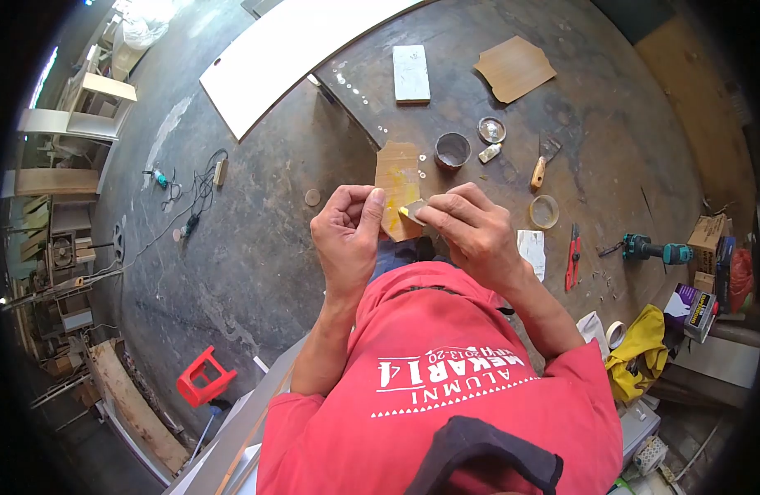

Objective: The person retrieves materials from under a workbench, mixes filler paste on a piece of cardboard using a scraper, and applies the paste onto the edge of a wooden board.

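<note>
Card (394, 169): brown, yellow-smeared, upheld before the torso, over the floor (264, 214). Left hand (349, 233): at the card's left edge, thumb extended along it, fingers curled; closed in a pinch on the card. Right hand (472, 226): back toward camera, fingers bent inward, wrist angled left; closed pinch on a flat piece (415, 209), yellow at its tip. Flat piece overlaps the card's lower right; contact cannot be told. Both elbows bent, forearms converging. Tin (452, 152) beyond right hand.
</note>
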The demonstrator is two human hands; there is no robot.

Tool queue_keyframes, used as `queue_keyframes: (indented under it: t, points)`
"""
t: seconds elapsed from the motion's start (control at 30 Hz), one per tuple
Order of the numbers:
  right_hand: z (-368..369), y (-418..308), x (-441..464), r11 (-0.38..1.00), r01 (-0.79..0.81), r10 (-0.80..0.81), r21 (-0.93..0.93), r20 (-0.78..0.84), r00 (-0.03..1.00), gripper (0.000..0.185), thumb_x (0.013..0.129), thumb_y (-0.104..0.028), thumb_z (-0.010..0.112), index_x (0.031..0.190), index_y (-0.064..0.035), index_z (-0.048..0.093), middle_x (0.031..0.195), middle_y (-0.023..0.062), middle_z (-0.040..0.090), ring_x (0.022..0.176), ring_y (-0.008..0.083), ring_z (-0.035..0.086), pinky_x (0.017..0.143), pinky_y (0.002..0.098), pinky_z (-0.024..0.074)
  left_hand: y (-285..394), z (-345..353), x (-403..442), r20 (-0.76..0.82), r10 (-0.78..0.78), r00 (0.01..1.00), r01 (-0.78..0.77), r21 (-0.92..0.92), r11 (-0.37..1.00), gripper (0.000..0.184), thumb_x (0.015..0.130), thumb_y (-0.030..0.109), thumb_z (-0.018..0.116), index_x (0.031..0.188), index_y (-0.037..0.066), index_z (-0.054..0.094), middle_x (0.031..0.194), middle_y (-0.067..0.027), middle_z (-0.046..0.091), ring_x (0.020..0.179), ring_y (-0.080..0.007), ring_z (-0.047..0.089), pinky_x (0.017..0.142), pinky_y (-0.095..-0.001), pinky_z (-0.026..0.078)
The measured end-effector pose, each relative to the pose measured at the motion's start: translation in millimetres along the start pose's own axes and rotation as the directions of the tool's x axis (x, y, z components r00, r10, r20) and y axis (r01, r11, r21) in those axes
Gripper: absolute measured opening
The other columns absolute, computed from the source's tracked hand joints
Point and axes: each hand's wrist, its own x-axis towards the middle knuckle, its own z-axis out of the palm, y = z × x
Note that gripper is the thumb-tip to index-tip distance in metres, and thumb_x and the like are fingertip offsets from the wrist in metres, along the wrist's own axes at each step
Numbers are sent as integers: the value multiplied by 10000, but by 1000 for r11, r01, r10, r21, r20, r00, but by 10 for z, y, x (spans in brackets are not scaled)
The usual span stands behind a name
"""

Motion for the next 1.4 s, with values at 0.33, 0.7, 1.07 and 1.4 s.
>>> queue_keyframes:
  t: [0.33,0.7,1.07,1.4]
  points:
    - [-239,95,65,933,-132,116,335,66,991,230,777,1,763,992,-74,732,931,55,682,843,221,651,662,340,548,-217,-127,119,90,-124,988,129,-49,990,160,993,143,656,970,-15,649,769,-57,695,600,-79,635,508,-230,507]
    - [-51,208,-88,980,201,-201,-2,-73,977,326,734,-53,783,1058,-58,750,1023,51,687,906,227,678,674,323,600,-239,-202,171,208,-305,929,367,-443,818,155,973,154,683,1015,13,636,791,-41,705,581,-63,629,487,-193,484]
    - [-249,75,-100,916,-292,298,277,20,954,170,842,-35,731,1009,-4,728,933,84,679,762,195,654,569,274,531,-141,-210,186,149,-231,961,272,-394,878,160,976,161,682,1010,10,638,792,-40,705,582,-63,626,493,-195,475]
    - [-204,325,-71,168,-776,558,608,590,584,177,946,-152,702,964,24,712,802,25,669,653,60,593,509,217,486,-120,-181,137,189,-156,970,210,-313,926,133,971,141,686,988,18,639,806,-26,684,600,-56,618,497,-209,485]
